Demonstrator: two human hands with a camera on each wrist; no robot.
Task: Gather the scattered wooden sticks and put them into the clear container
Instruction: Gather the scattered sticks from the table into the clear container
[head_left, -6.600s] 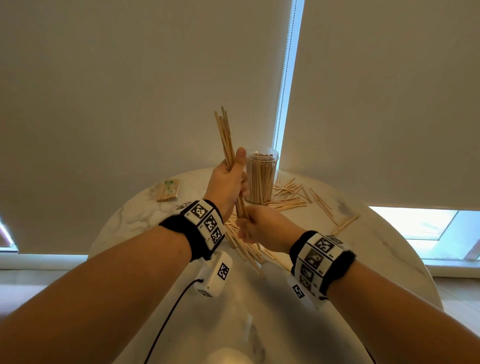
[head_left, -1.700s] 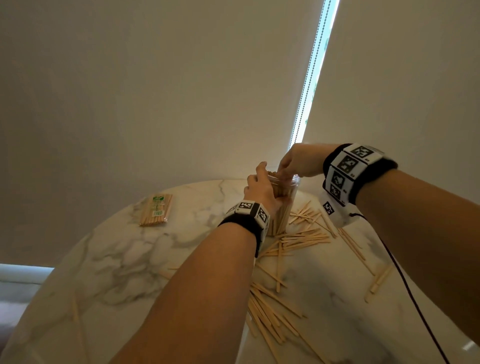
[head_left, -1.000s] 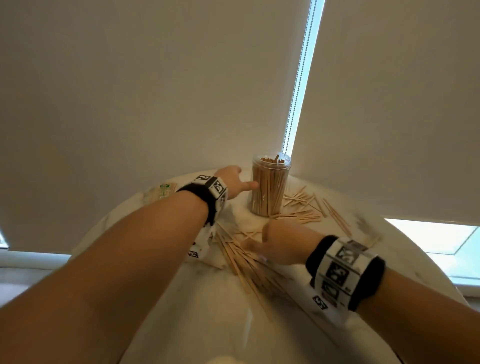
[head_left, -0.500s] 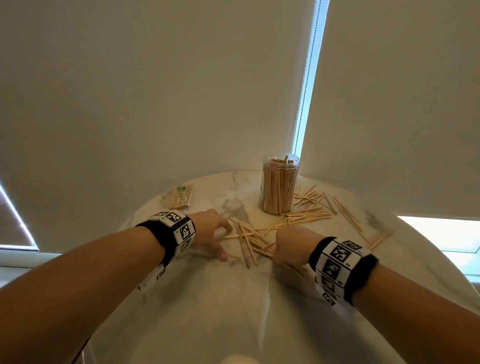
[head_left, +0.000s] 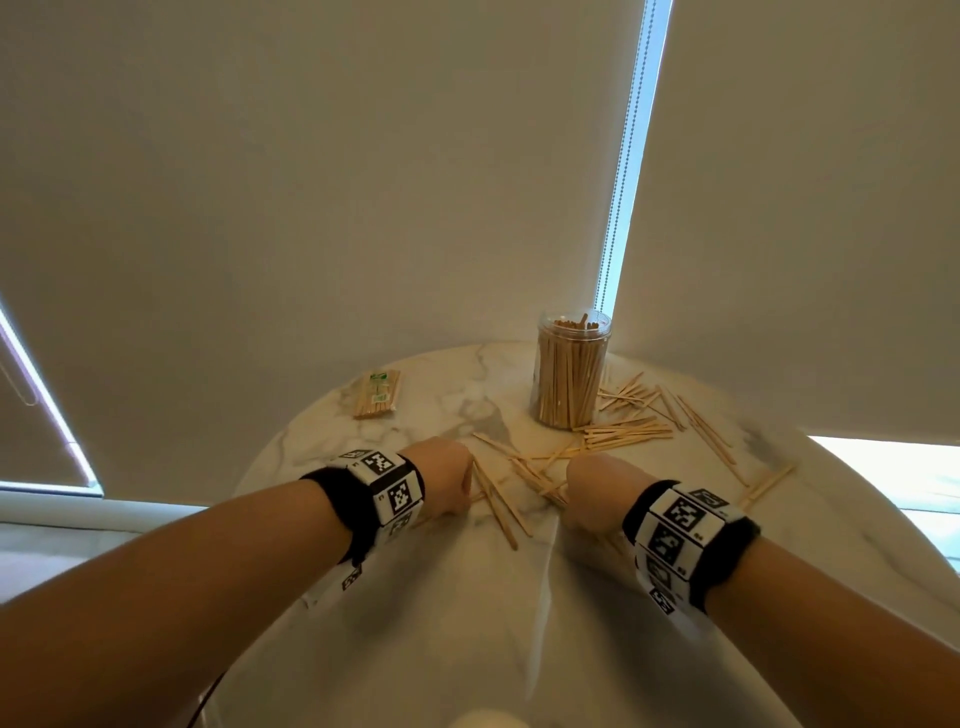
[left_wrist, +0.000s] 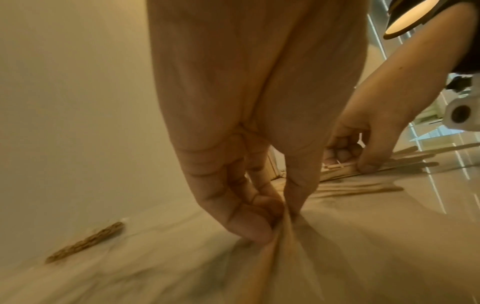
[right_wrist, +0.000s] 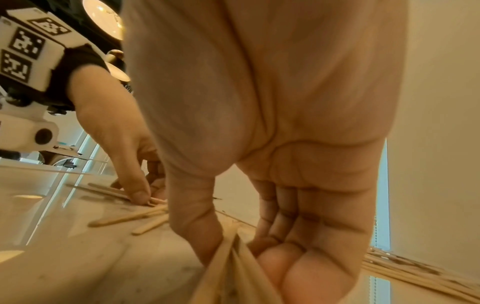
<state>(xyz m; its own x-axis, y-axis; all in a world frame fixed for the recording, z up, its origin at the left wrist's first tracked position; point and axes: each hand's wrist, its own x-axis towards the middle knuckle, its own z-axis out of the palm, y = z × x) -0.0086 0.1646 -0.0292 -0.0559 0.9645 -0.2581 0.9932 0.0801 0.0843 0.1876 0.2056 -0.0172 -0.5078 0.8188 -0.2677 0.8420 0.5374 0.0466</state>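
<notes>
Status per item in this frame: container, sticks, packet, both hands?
Clear container: upright, lidless, packed with sticks.
Loose wooden sticks: scattered on the marble table.
Wrapped stick packet: flat, untouched.
Left hand: pinching sticks on the table.
Right hand: gripping several sticks.

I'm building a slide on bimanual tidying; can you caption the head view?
Both hands, left hand and right hand, gather wooden sticks on a marble table near the stick-filled clear container.

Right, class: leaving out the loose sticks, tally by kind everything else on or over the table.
Jar: 1
Stick packet: 1
Hands: 2, left hand and right hand
Wristbands: 2
Total: 6
</notes>
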